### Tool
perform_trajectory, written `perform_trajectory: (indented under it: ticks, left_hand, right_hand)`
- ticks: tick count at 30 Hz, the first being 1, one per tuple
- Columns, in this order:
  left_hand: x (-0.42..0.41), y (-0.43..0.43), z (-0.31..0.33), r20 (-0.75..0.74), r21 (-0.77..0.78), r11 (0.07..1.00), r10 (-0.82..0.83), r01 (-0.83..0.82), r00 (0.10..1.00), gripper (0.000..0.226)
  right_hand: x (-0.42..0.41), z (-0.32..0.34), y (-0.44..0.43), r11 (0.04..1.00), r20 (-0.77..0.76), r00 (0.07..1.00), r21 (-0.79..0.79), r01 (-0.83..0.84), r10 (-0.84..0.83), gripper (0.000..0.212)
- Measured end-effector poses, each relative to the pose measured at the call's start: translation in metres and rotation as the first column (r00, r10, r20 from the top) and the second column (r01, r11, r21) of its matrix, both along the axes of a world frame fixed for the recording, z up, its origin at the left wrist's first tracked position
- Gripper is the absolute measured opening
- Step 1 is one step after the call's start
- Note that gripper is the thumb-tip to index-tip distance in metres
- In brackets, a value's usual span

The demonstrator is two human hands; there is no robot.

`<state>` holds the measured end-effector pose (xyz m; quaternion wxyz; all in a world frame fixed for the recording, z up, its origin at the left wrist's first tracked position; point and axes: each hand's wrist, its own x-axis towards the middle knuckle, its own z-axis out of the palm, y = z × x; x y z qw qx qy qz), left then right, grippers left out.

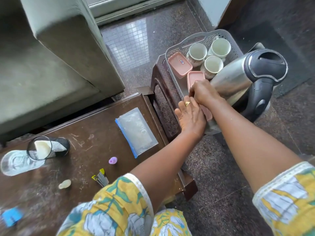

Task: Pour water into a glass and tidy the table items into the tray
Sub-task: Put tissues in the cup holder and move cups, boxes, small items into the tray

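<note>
A grey perforated tray (pixel 172 77) sits on a brown stool to the right of the table. In it stand three white cups (pixel 196 53), two pink lidded boxes (pixel 179 64) and a steel kettle (pixel 238 79) with a black handle. At the tray's near end my left hand (pixel 189 118) and my right hand (pixel 203 94) close together over a third pink box (pixel 208 115), which is mostly hidden. A clear glass (pixel 15 164) holding water stands at the far left of the brown table (pixel 95 126).
On the table lie a black mesh holder (pixel 54 147), a clear zip pouch with a blue edge (pixel 138 132), a purple cap (pixel 113 160), a yellow-tipped metal tool (pixel 100 178), a pale lump (pixel 64 183) and a blue item (pixel 12 217). A green sofa stands behind.
</note>
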<state>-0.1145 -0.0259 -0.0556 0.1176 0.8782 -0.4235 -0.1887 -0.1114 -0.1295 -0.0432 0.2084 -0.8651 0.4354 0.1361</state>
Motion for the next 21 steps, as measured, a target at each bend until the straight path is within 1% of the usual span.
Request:
perform_trajectory:
  ticks: [2,4,5,7,8,10,12,14,16,18,21]
  left_hand:
    - [0.000,0.009,-0.001,-0.041,-0.054,0.999,-0.008,0.006,0.999,0.041]
    - [0.001,0.019,-0.001,-0.106,-0.122,0.993,-0.007,-0.006,0.994,0.036]
    - [0.002,0.024,-0.002,-0.137,-0.154,0.988,-0.005,-0.017,0.991,0.037]
    - [0.007,0.039,-0.003,-0.183,-0.207,0.977,0.016,-0.054,0.983,0.041]
    - [0.011,0.048,-0.004,-0.201,-0.233,0.969,0.039,-0.086,0.979,0.041]
    - [0.023,0.068,-0.009,-0.235,-0.254,0.954,0.096,-0.156,0.967,0.040]
    - [0.037,0.093,-0.014,-0.256,-0.250,0.940,0.166,-0.231,0.952,0.040]
    - [0.054,0.121,-0.021,-0.271,-0.216,0.931,0.231,-0.293,0.934,0.041]
    - [0.071,0.153,-0.029,-0.263,-0.157,0.932,0.280,-0.327,0.923,0.042]
    - [0.087,0.187,-0.039,-0.232,-0.086,0.937,0.313,-0.340,0.921,0.043]
    - [0.108,0.245,-0.052,-0.188,-0.018,0.922,0.377,-0.387,0.907,0.040]
  right_hand:
    - [0.002,0.001,0.004,0.999,-0.005,0.999,-0.043,0.032,-0.033,0.024]
    - [0.006,0.003,0.011,0.985,0.008,0.991,-0.109,0.135,-0.135,0.027]
    - [0.008,0.005,0.016,0.969,0.037,0.982,-0.161,0.189,-0.185,0.027]
    - [0.014,0.010,0.031,0.930,0.156,0.961,-0.258,0.262,-0.228,0.026]
    - [0.018,0.011,0.040,0.917,0.231,0.950,-0.292,0.272,-0.209,0.027]
    - [0.027,0.012,0.064,0.906,0.360,0.929,-0.359,0.224,-0.087,0.028]
    - [0.039,0.010,0.095,0.900,0.446,0.893,-0.410,0.145,0.059,0.026]
    - [0.051,0.004,0.129,0.896,0.512,0.847,-0.429,0.110,0.141,0.020]
    - [0.063,-0.005,0.165,0.895,0.562,0.806,-0.435,0.097,0.185,0.015]
    - [0.075,-0.017,0.201,0.907,0.581,0.784,-0.418,0.059,0.217,0.012]
    - [0.087,-0.039,0.262,0.940,0.561,0.793,-0.338,-0.044,0.239,0.015]
